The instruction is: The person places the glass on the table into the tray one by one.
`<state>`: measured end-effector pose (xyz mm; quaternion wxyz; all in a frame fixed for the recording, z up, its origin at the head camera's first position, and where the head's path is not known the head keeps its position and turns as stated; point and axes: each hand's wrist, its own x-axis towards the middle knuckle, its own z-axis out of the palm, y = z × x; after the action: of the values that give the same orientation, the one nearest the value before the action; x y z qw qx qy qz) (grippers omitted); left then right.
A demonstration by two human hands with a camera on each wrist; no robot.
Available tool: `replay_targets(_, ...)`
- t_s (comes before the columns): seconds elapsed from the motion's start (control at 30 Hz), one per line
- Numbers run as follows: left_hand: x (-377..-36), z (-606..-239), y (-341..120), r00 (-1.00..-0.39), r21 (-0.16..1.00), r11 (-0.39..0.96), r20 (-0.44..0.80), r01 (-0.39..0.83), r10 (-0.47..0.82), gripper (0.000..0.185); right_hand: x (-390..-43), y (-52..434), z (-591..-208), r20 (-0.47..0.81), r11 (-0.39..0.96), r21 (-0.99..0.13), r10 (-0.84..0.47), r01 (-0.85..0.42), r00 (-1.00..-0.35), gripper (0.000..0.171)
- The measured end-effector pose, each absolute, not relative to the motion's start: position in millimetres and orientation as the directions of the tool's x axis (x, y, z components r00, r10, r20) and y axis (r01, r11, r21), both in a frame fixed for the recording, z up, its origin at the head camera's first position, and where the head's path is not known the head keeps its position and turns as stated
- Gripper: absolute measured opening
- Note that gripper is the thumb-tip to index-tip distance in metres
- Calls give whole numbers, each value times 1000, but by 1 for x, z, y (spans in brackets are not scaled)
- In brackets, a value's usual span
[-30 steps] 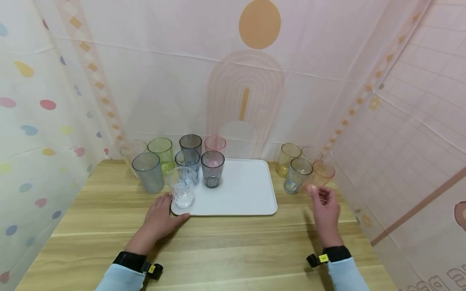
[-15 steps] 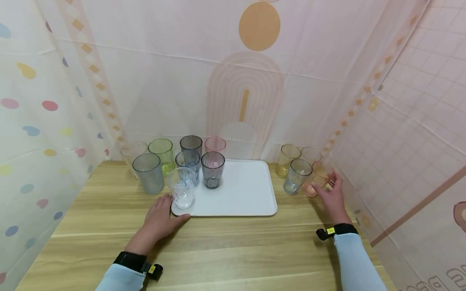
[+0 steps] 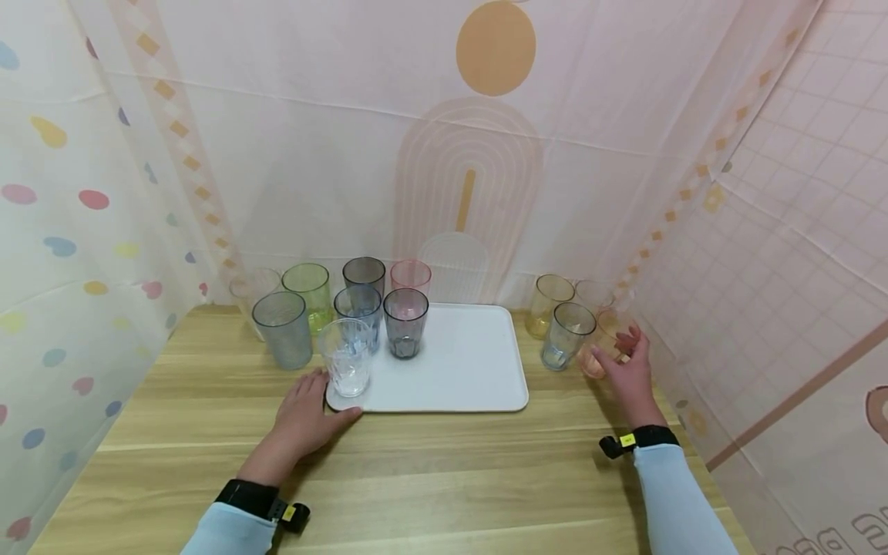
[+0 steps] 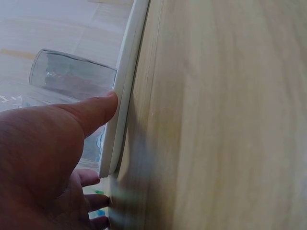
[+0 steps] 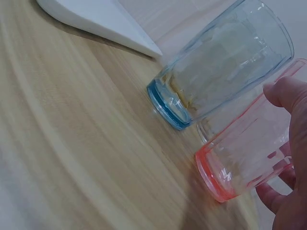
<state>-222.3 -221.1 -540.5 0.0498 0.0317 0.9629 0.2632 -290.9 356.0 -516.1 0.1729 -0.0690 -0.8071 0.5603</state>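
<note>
My left hand (image 3: 305, 412) rests at the front left corner of a white tray (image 3: 472, 362), its thumb along the front edge and its fingers by the left side. A clear glass (image 3: 347, 358) stands on that corner. Behind it on the tray are a blue glass (image 3: 358, 312) and a dark grey glass (image 3: 405, 327). My right hand (image 3: 627, 370) holds an orange-pink glass (image 5: 244, 148), thumb on one side and fingers on the other. Close beside that glass stands a pale blue glass (image 5: 220, 67). Whether the orange-pink glass touches the table is hard to tell.
On the left stand a grey-blue tumbler (image 3: 283, 331), a green glass (image 3: 308, 297) and a clear one (image 3: 253, 285). A dark glass (image 3: 364, 270) and a pink glass (image 3: 411, 271) are at the back. Far right are a yellow glass (image 3: 551, 301) and another clear glass (image 3: 594, 291).
My right hand has moved forward and to the right from in front of the orange-pink glass and taken hold of it. The left hand and the tray have not moved.
</note>
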Motion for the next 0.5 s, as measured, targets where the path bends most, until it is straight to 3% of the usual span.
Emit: replay_targets(0.5, -224, -542, -222, -993, 512, 858, -77, 40, 92, 115, -230, 334, -514, 217, 381, -919, 264, -105, -940, 91)
